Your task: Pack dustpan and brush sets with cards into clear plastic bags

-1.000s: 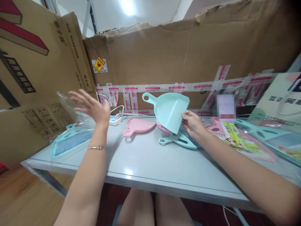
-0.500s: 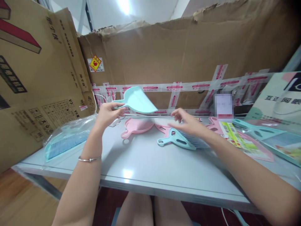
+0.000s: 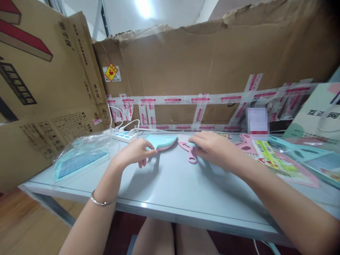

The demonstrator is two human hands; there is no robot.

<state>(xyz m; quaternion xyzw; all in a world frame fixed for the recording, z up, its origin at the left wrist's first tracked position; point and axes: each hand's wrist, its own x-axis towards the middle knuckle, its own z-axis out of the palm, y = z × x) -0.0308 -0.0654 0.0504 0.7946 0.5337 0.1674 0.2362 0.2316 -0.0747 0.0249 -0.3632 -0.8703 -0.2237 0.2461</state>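
A mint-green dustpan (image 3: 164, 141) rests over the pink dustpan (image 3: 170, 146), of which only a rim shows. My left hand (image 3: 136, 151) pinches the mint dustpan at its handle end, thumb and finger together. My right hand (image 3: 209, 146) is closed on the mint hand brush, whose bristles are hidden behind the fingers; just a small mint bit shows. Under and beside that hand lies a pink hand brush (image 3: 192, 156), its looped handle toward me and its pale bristles facing the box.
A bagged mint dustpan set (image 3: 81, 163) lies at the left, near a white power strip (image 3: 124, 136). To the right are a packaged pink set (image 3: 300, 171) and a mint set (image 3: 316, 156). Large cardboard boxes (image 3: 170, 67) wall the back and left of the grey table (image 3: 172, 191).
My left hand has lowered the mint dustpan onto the pink one. The right hand has come down and taken up the mint brush, which lay in front of the pink brush.
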